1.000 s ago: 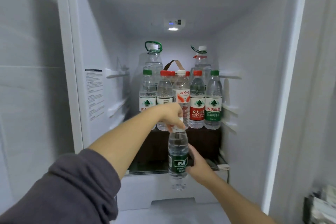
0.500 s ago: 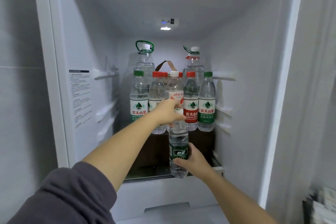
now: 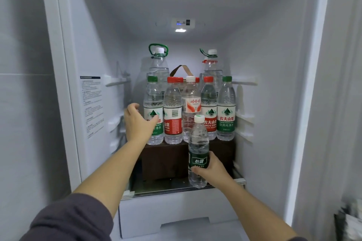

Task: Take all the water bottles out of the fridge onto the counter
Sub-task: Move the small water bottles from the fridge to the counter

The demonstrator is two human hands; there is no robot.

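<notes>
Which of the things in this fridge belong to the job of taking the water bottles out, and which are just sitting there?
Part of the job: dark-green-labelled bottle, gripped by the right hand; front row of bottles on the box; big jugs behind, one left, one right; left hand, at the row's left end.

Just there: brown box; brown strap; wall sticker; fridge light.

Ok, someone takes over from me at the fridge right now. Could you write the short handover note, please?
Right hand grips the small dark-green-label bottle at the fridge front edge.
Left hand is open, curved beside the leftmost green-cap bottle, not closed on it.
Four more bottles stand in that row on the brown box, two big jugs behind.
Counter not in view; no bottle seen delivered.
Left: carry every bottle out.
</notes>
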